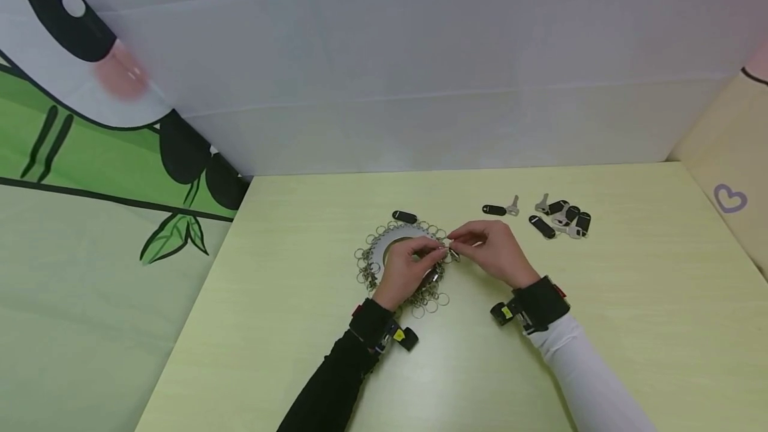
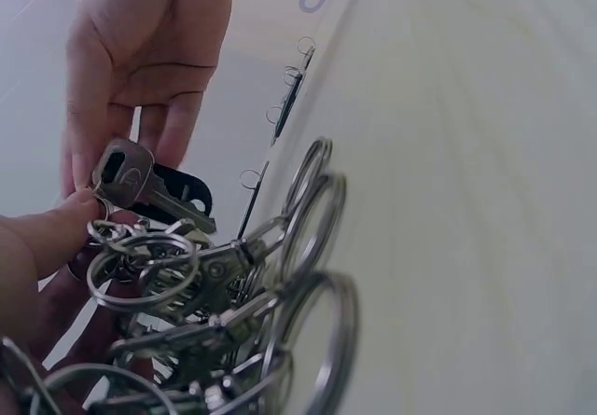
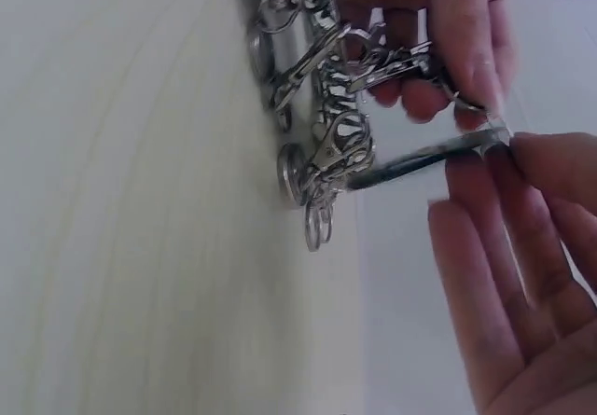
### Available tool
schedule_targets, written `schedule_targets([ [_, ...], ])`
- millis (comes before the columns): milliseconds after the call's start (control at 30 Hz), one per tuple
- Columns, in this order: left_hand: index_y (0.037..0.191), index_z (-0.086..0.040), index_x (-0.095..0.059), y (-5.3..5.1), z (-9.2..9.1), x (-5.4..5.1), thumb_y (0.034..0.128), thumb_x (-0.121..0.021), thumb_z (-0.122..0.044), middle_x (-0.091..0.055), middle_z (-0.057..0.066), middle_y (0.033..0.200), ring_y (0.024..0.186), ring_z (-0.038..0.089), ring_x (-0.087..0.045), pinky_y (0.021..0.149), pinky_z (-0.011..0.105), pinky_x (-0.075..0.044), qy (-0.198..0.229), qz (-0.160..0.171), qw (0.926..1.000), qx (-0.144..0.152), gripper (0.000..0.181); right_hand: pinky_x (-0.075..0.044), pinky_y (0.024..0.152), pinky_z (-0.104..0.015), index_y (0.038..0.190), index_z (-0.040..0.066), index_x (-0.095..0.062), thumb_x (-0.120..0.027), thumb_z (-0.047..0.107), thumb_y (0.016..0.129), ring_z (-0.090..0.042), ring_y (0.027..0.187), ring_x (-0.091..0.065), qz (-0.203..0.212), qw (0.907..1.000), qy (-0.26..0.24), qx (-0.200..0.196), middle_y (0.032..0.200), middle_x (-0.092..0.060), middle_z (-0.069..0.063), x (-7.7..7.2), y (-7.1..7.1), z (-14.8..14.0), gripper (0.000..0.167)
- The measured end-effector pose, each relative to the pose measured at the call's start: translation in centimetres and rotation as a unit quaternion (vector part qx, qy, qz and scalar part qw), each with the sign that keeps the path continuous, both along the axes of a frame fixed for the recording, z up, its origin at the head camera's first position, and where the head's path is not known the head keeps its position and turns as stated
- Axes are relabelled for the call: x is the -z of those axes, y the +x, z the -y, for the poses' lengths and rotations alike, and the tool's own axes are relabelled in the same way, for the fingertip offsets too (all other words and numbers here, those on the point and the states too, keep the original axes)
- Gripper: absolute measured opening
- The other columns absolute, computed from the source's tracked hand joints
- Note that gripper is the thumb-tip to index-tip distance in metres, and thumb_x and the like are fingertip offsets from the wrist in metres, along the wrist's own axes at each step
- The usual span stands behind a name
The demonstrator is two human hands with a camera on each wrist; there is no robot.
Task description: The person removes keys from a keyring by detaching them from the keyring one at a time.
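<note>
A metal key (image 2: 128,177) and a black tag (image 2: 191,188) hang together between my two hands in the left wrist view. My left hand (image 1: 408,269) reaches over a large grey hoop (image 1: 377,252) hung with many small key rings, and its thumb and fingers pinch one split key ring (image 3: 462,101) at the hoop's right side. From the right, my right hand (image 1: 498,252) pinches the key's end against that ring; its other fingers are extended in the right wrist view. The key is seen nearly edge-on there. Exactly where ring and key meet is hidden by fingertips.
On the pale table (image 1: 288,252), a black tag (image 1: 405,217) lies at the hoop's far edge. Behind my right hand is a key with a black tag (image 1: 495,210). Farther right lies a pile of keys and black tags (image 1: 543,227). A white curtain (image 1: 420,85) hangs behind.
</note>
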State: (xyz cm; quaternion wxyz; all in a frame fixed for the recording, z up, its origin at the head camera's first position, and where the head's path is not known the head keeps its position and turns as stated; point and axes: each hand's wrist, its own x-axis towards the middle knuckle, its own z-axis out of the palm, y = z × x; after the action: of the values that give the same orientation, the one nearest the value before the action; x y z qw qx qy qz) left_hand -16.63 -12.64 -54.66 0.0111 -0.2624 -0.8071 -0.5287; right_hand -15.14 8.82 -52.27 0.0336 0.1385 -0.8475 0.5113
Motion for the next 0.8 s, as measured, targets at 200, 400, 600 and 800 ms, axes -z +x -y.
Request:
schedule_targets([
  [200, 0.103, -0.012, -0.081, 0.06, -0.05, -0.07, 0.0958, -0.076, -0.017, -0.078, 0.005, 0.096, 0.083, 0.015, -0.069, 0.075, 0.03, -0.056, 0.005, 0.002, 1.0, -0.005, 0.011, -0.06, 0.072, -0.026, 0.108, 0.006, -0.08, -0.08, 0.004, 0.091, -0.014, 0.08, -0.075, -0.08, 0.9966, 0.019, -0.007, 0.098, -0.079, -0.005, -0.21, 0.18, 0.33, 0.017],
  [400, 0.104, -0.007, -0.081, 0.2, -0.14, -0.09, 0.0945, -0.076, -0.013, -0.078, 0.01, 0.097, 0.083, 0.023, -0.07, 0.073, 0.035, -0.056, 0.025, 0.002, 0.9996, -0.01, 0.011, -0.062, 0.074, -0.031, 0.108, 0.004, -0.08, -0.081, -0.002, 0.086, -0.018, 0.084, -0.075, -0.15, 0.9879, 0.035, -0.023, 0.097, -0.079, -0.005, -0.19, 0.34, 0.54, 0.022],
  [600, 0.1, -0.011, -0.081, 0.17, -0.05, -0.08, 0.0947, -0.077, -0.017, -0.078, 0.005, 0.094, 0.082, 0.015, -0.069, 0.074, 0.03, -0.056, 0.022, 0.004, 0.9997, -0.006, 0.009, -0.063, 0.078, -0.033, 0.108, 0.004, -0.08, -0.077, -0.005, 0.088, -0.019, 0.089, -0.076, -0.13, 0.9911, 0.018, -0.018, 0.099, -0.079, -0.004, -0.11, 0.38, 0.48, 0.022],
  [800, 0.101, -0.012, -0.082, 0.05, -0.03, 0.09, 0.0964, -0.075, -0.02, -0.078, 0.003, 0.094, 0.083, 0.01, -0.068, 0.075, 0.027, -0.055, 0.008, -0.002, 1.0, -0.005, 0.011, -0.063, 0.079, -0.035, 0.105, 0.005, -0.08, -0.074, -0.011, 0.084, -0.02, 0.088, -0.076, -0.175, 0.9837, 0.021, -0.034, 0.097, -0.078, -0.003, -0.22, 0.48, 0.8, 0.027],
])
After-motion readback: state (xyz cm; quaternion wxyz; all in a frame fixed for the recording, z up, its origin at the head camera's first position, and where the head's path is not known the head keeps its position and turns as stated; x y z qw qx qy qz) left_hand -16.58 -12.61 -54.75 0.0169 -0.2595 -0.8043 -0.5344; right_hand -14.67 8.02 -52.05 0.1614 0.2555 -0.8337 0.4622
